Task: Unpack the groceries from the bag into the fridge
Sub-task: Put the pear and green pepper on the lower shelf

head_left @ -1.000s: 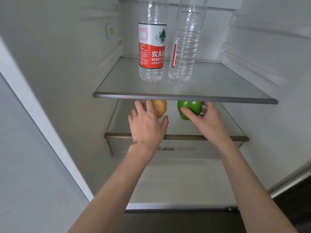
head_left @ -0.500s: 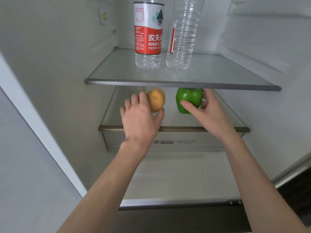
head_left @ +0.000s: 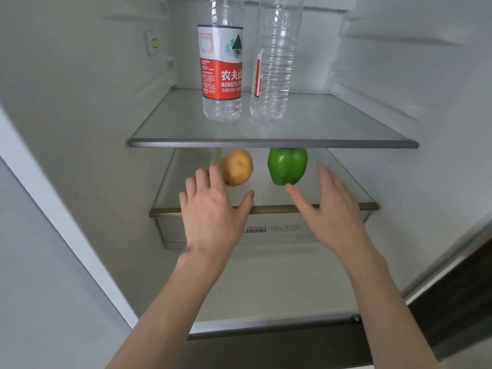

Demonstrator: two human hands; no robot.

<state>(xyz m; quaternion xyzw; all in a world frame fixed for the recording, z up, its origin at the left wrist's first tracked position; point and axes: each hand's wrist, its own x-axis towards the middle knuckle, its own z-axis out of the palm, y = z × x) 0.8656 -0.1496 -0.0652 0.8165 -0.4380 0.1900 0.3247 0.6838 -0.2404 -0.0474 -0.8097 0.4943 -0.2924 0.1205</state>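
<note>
A yellow-brown potato (head_left: 237, 167) and a green bell pepper (head_left: 287, 165) stand side by side on the lower glass shelf (head_left: 343, 206) of the fridge. My left hand (head_left: 213, 211) hovers just in front of the potato with fingers spread and holds nothing. My right hand (head_left: 330, 206) is open to the right of the pepper, its thumb tip close below the pepper, with no grip on it. Two clear water bottles, one with a red label (head_left: 221, 73) and one turned sideways (head_left: 274, 62), stand upright on the upper glass shelf (head_left: 271, 143).
A drawer marked Freshbox (head_left: 266, 230) sits under the lower shelf. White fridge walls close in left and right, with shelf rails on both. The fridge floor (head_left: 266, 288) lies below the drawer. No bag is in view.
Both hands have let go and drawn back toward me: the left off the potato, the right off the pepper. Both vegetables stay on the lower shelf. The camera has tilted slightly.
</note>
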